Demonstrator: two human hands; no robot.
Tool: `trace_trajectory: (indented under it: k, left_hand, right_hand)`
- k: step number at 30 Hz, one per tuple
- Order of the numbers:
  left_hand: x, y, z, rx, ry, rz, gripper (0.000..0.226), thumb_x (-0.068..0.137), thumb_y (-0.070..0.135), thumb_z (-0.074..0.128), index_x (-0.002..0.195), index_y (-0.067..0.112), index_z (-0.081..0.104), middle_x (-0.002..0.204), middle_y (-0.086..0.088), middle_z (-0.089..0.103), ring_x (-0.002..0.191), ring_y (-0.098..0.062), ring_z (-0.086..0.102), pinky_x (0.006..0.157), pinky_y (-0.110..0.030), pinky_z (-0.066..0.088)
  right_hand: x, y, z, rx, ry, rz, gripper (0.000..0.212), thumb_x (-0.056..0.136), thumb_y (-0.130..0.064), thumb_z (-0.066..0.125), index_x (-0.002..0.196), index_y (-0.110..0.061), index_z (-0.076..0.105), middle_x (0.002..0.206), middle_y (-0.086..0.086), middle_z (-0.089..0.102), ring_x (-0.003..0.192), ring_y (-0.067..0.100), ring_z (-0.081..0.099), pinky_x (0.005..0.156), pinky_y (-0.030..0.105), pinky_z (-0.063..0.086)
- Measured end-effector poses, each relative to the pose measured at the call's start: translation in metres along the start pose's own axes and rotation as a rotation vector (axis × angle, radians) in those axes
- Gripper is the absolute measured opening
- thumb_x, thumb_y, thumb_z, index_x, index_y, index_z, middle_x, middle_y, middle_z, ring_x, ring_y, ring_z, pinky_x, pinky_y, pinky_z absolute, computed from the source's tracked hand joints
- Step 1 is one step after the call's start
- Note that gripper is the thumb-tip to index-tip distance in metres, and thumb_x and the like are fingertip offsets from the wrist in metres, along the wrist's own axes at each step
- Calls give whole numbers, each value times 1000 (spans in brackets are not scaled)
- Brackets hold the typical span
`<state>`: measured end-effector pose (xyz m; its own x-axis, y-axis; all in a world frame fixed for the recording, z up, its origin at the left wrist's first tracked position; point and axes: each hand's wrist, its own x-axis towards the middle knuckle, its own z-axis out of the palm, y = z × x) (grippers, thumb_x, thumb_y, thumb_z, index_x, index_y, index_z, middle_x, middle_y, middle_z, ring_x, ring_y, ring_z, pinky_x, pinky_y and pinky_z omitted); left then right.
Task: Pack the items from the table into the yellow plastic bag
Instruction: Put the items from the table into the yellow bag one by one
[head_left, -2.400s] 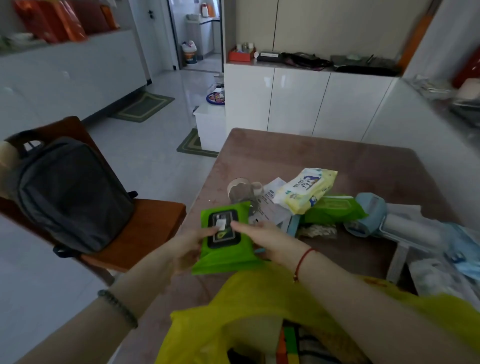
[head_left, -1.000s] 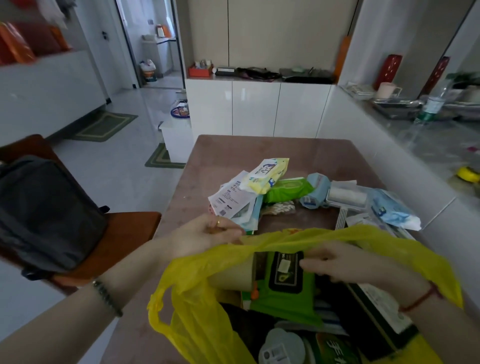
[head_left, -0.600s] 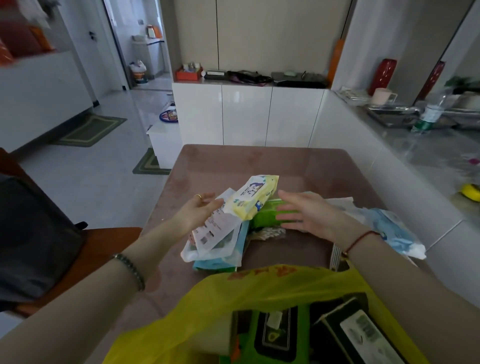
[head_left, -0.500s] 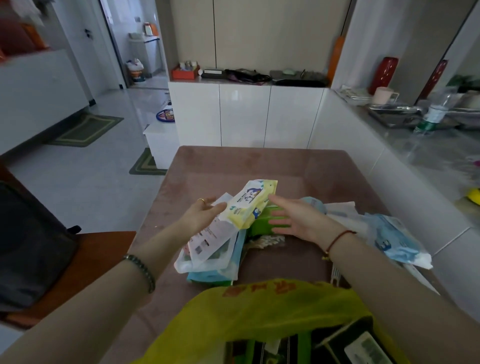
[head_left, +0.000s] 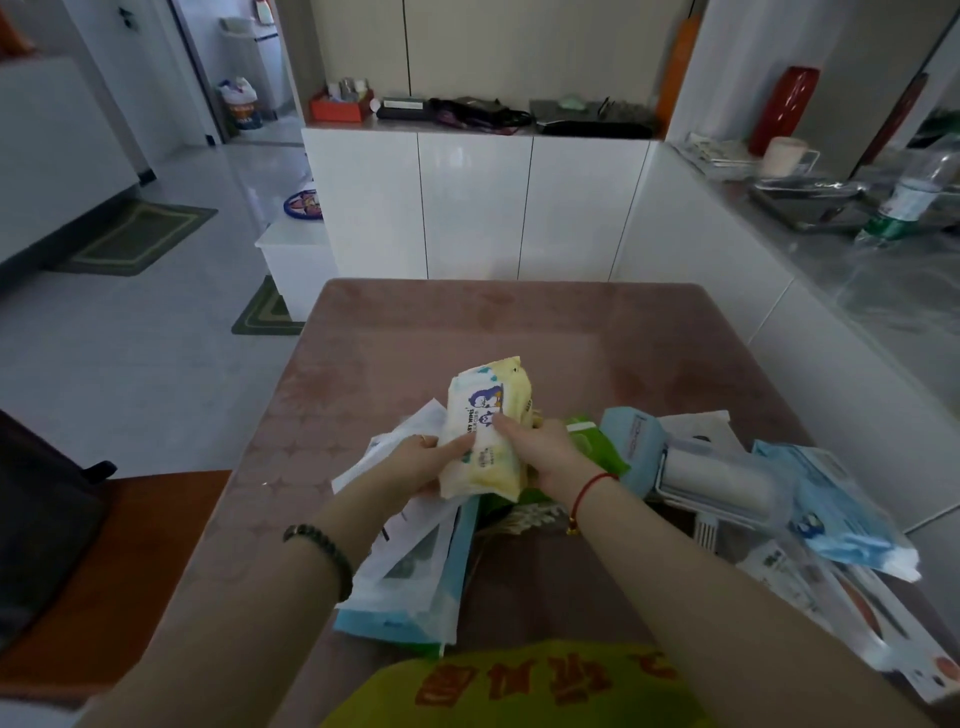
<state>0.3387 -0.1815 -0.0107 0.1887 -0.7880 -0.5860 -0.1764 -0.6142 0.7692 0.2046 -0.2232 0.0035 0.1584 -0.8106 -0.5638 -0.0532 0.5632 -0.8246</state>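
Note:
A pale yellow pack of baby wipes (head_left: 485, 415) is held between both hands above the brown table (head_left: 498, 327). My left hand (head_left: 415, 465) grips its left side and also presses on flat white packets (head_left: 410, 540). My right hand (head_left: 540, 452) holds its right side. Under the right hand lies a green wipes pack (head_left: 592, 447). The yellow plastic bag (head_left: 519, 686), with red print, shows at the bottom edge, nearest me. Its inside is out of view.
To the right lie a light blue roll-shaped item (head_left: 631, 441), a white lint roller (head_left: 722, 480), blue packets (head_left: 836, 509) and more flat packs (head_left: 852, 613). A chair with a dark backpack (head_left: 41, 525) stands at left. White cabinets (head_left: 478, 202) stand beyond the table.
The green wipes pack with the black label went into the bag. Both hands then reached forward to the pile and closed on the yellow baby wipes pack, lifting it.

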Motion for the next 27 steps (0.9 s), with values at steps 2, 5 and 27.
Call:
trace_trajectory:
  k: [2,5,27]
  left_hand:
    - [-8,-1,3,-80,-18,5,50,84,35,62,124,5,53,121,-15,65,107,-29,63,97,-43,50]
    - [-35,0,6,-238,-19,86,52,81,24,67,126,9,46,108,-10,67,90,-23,66,78,-36,56]
    - [-263,-83,-22,943,180,496,30,92,25,51,119,17,58,133,-7,56,120,-24,52,91,-26,43]
  right_hand:
    - [-4,2,-2,-25,-9,-43,35,84,-15,65,115,-2,53,120,18,62,106,33,62,86,44,53]
    - [-24,0,-10,-21,-49,-91,51,75,-19,74,117,-8,48,117,12,63,102,29,64,82,44,55]
    - [-315,82,-98,-113,-232,-320,28,66,-16,70,93,-17,66,78,1,77,67,18,73,54,29,59]
